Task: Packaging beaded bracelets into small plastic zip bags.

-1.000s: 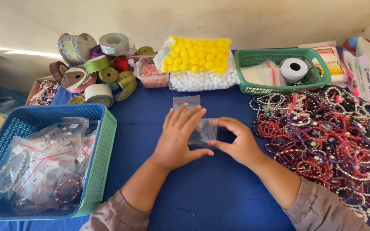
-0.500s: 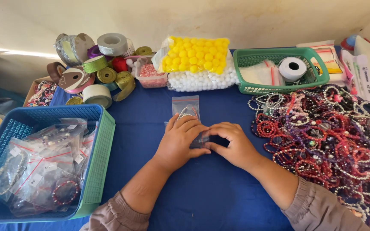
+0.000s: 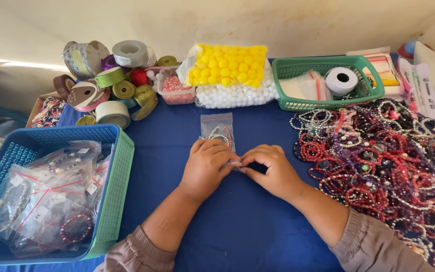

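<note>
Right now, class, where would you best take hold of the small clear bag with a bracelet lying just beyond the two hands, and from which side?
Probably the bag's far end, by the red seal strip. It lies flat on the blue cloth, and the bracelet bulges the near half, close to the left hand. Come from above at the far side and pinch that thin, flat edge.

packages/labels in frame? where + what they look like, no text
Small clear zip bag: blue cloth, just beyond both hands, red seal line, bracelet inside.
Bagged bracelets: in the blue basket at left, clear bags with white stickers.
Yellow ball pack: back centre, clear bag on a pack of white balls.
Flat packets: in the green basket, clear, red strips.
</note>
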